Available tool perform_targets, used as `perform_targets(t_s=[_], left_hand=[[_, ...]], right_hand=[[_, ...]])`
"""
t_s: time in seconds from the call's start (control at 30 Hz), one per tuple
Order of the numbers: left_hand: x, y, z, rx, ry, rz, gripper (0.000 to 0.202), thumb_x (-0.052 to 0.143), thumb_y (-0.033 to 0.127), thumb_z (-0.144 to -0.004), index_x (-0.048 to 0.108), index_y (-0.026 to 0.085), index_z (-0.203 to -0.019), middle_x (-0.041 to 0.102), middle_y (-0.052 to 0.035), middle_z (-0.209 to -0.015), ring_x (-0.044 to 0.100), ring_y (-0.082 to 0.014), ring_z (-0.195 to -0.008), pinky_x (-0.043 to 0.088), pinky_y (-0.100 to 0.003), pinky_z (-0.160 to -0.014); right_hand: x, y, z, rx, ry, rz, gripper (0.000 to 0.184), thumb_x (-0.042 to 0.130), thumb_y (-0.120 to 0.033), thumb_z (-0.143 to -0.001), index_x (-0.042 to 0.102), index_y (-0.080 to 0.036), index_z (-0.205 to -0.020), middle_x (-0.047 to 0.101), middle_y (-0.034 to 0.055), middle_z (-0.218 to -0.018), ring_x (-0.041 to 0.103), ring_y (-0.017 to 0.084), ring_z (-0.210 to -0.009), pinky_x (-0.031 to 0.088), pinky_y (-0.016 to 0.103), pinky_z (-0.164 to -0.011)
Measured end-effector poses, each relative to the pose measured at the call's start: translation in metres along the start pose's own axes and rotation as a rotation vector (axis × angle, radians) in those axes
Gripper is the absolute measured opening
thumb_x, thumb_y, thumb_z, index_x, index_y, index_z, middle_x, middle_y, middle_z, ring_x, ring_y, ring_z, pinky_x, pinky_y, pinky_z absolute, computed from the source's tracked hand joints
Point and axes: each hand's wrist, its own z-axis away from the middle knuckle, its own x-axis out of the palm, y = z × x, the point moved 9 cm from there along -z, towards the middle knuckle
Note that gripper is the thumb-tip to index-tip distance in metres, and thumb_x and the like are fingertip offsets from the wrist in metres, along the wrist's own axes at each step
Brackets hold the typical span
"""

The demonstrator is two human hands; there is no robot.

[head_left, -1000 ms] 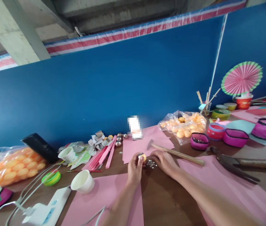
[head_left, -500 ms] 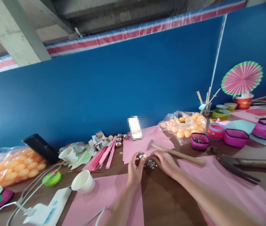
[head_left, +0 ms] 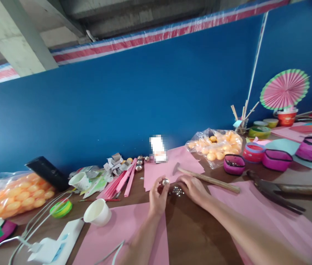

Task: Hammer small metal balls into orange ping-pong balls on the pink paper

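Note:
My left hand [head_left: 158, 197] is raised a little over the brown table, fingers pinched round a small shiny silver ball [head_left: 165, 182]. My right hand [head_left: 193, 188] lies on the table just to the right, fingers curled over a little heap of shiny silver pieces [head_left: 177, 191]. Right behind it lies a hammer [head_left: 208, 179] with a wooden handle. Pink paper sheets [head_left: 169, 167] lie under and around both hands.
Bags of orange balls sit at far left [head_left: 9, 195] and back right [head_left: 218, 145]. Nearby stand white paper cups [head_left: 97, 212], a white power strip [head_left: 55, 246] with cables, pink strips [head_left: 121, 182], magenta tubs [head_left: 276, 160], pliers [head_left: 277, 193], a paper fan [head_left: 284, 89] and a blue wall [head_left: 145, 103].
The orange ball seen in my left hand a second ago no longer shows; only the silver ball is visible at the fingertips. Both hands stay in place.

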Motion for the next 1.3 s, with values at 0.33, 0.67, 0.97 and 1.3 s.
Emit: perform_targets(t_s=[0.33, 0.67, 0.97, 1.3], left_hand=[[0.000, -0.012, -0.003, -0.030, -0.011, 0.098, 0.046, 0.060, 0.031, -0.071, 0.051, 0.017, -0.114, 0.061, -0.0076, -0.102, 0.059, -0.0174, -0.089, 0.046, -0.031, -0.081], [0.007, -0.013, -0.002, -0.108, -0.082, 0.132, 0.051, 0.061, 0.034, -0.070, 0.046, 0.018, -0.117, 0.057, -0.0102, -0.108, 0.063, -0.0170, -0.075, 0.053, -0.031, -0.066], [0.012, -0.008, 0.000, -0.074, -0.131, 0.199, 0.044, 0.061, 0.030, -0.071, 0.047, 0.018, -0.111, 0.057, -0.0090, -0.106, 0.060, -0.0173, -0.085, 0.050, -0.030, -0.073], [0.014, -0.008, 0.001, -0.084, -0.164, 0.146, 0.046, 0.062, 0.030, -0.069, 0.049, 0.017, -0.112, 0.062, -0.0084, -0.098, 0.061, -0.0168, -0.078, 0.050, -0.028, -0.067]], right_hand=[[-0.005, -0.002, 0.000, 0.002, 0.026, -0.017, 0.017, 0.041, -0.019, -0.083, 0.058, -0.019, -0.080, 0.063, 0.0036, -0.077, 0.058, 0.016, -0.072, 0.040, 0.025, -0.064], [-0.016, -0.001, -0.002, 0.052, 0.205, -0.350, 0.019, 0.046, -0.018, -0.079, 0.057, -0.020, -0.095, 0.063, 0.0049, -0.088, 0.058, 0.018, -0.081, 0.043, 0.029, -0.073], [0.002, -0.006, -0.001, 0.180, 0.054, -0.851, 0.018, 0.052, -0.034, -0.078, 0.058, -0.018, -0.079, 0.057, 0.0001, -0.073, 0.051, 0.013, -0.068, 0.040, 0.025, -0.064], [0.023, 0.005, 0.004, 0.352, -0.013, -1.093, 0.028, 0.060, -0.042, -0.070, 0.059, -0.017, -0.082, 0.061, 0.0018, -0.079, 0.054, 0.014, -0.072, 0.041, 0.028, -0.068]])
